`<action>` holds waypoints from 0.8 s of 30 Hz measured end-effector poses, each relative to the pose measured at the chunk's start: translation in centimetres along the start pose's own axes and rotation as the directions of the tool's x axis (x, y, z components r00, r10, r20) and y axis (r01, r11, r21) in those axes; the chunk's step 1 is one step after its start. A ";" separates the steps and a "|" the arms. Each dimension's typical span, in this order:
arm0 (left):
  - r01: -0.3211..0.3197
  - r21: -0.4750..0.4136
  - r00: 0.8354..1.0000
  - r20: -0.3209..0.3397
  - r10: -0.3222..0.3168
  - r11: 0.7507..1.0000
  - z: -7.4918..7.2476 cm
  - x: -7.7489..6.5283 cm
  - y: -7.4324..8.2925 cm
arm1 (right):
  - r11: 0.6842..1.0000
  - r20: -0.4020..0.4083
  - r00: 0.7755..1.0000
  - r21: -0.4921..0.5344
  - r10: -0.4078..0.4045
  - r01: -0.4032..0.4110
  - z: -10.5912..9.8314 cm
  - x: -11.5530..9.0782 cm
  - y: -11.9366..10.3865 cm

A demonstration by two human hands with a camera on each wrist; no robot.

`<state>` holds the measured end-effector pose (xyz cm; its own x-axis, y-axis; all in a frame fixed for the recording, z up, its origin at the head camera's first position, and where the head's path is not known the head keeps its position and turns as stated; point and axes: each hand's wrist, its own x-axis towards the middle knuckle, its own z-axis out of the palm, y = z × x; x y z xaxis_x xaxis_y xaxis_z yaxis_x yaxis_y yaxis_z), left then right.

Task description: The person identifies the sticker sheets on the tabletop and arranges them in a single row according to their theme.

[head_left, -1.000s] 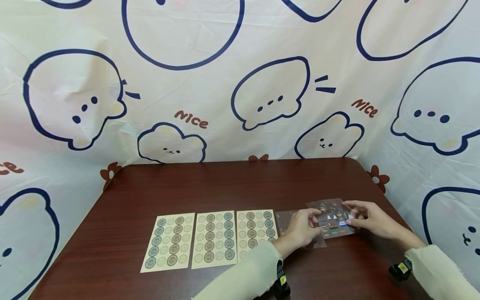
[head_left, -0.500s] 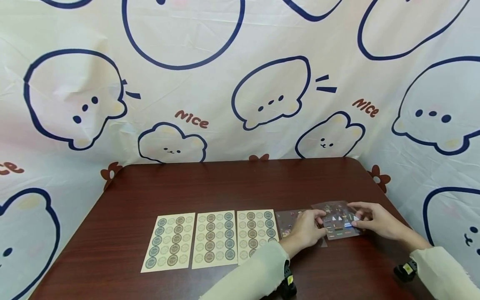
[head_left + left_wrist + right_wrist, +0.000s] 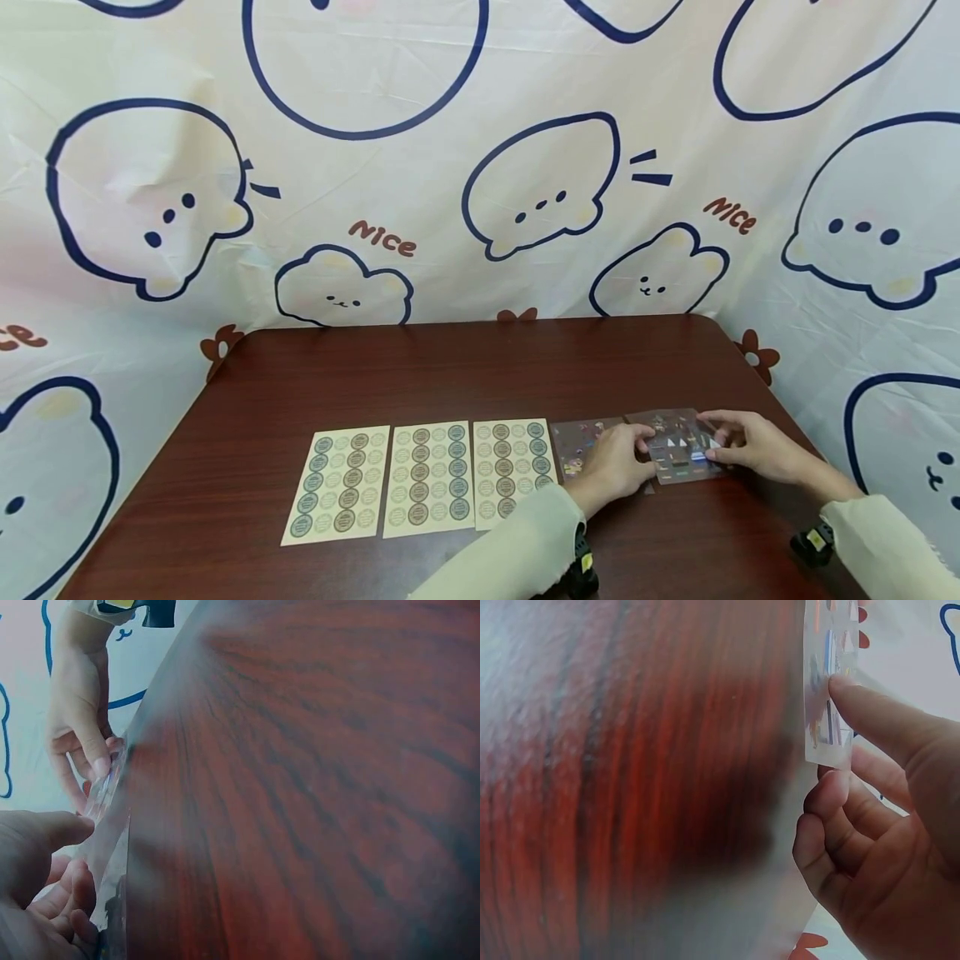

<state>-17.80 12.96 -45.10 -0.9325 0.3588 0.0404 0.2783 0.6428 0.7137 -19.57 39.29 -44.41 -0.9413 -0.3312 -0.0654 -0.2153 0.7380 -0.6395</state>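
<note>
A clear sticker sheet (image 3: 678, 454) with small colourful prints lies between my hands at the right of the table in the head view. At its left edge my left hand (image 3: 617, 462) pinches it, thumb on top and fingers curled below. My right hand (image 3: 753, 446) grips the opposite edge; the right wrist view shows the thumb pressed on the printed sheet (image 3: 819, 724) and the other fingers bent beneath. Another clear sticker sheet (image 3: 572, 446) lies flat on the table, partly hidden under my left hand and forearm.
Three cream sheets of round stickers lie in a row to the left: a left sheet (image 3: 336, 483), a middle sheet (image 3: 429, 479) and a right sheet (image 3: 513, 454) partly covered by my left sleeve (image 3: 502, 550). The brown table (image 3: 480, 367) ends at a patterned curtain (image 3: 435, 183).
Both hands have shifted slightly right with the held sticker sheet and lowered it toward the table. More of the flat clear sheet on the left now shows.
</note>
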 end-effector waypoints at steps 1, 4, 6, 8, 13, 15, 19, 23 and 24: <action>-0.001 0.011 1.000 -0.002 0.001 1.000 0.1 0.0 0.0 | 1.000 0.001 1.000 -0.008 0.003 -0.003 0.0 0.0 0.0; -0.010 0.038 1.000 -0.007 0.010 0.999 0.2 0.0 0.0 | 1.000 0.006 1.000 -0.028 0.006 -0.006 0.1 0.0 0.1; -0.018 0.060 1.000 -0.009 0.019 0.998 0.2 0.0 0.0 | 0.999 0.011 1.000 -0.039 0.005 -0.005 0.2 0.0 0.1; -0.025 0.086 1.000 -0.007 0.025 0.996 0.2 0.0 0.0 | 0.999 0.018 1.000 -0.045 0.001 0.000 0.2 -0.1 0.1; -0.039 0.167 0.999 -0.007 0.040 0.985 0.4 0.0 0.0 | 0.998 0.027 1.000 -0.060 -0.014 0.015 0.3 -0.1 0.0; -0.041 0.197 0.999 -0.012 0.044 0.980 0.5 0.0 0.0 | 0.997 0.028 1.000 -0.070 -0.013 0.015 0.3 -0.1 0.0; -0.044 0.244 0.999 -0.019 0.050 0.969 0.7 -0.1 0.1 | 0.996 0.038 0.999 -0.093 0.004 0.000 0.4 -0.1 -0.1; -0.032 0.252 0.999 -0.024 0.039 0.967 0.8 -0.2 0.2 | 0.994 0.049 0.998 -0.110 0.026 -0.021 0.4 0.1 -0.2; -0.027 0.249 0.999 -0.025 0.034 0.968 0.8 -0.2 0.2 | 0.993 0.052 0.998 -0.118 0.027 -0.020 0.3 0.1 -0.2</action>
<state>-17.39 13.62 -45.53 -0.9280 0.3634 0.0820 0.3516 0.7816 0.5153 -19.53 38.88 -44.53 -0.9319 -0.3415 -0.1221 -0.2252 0.8088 -0.5433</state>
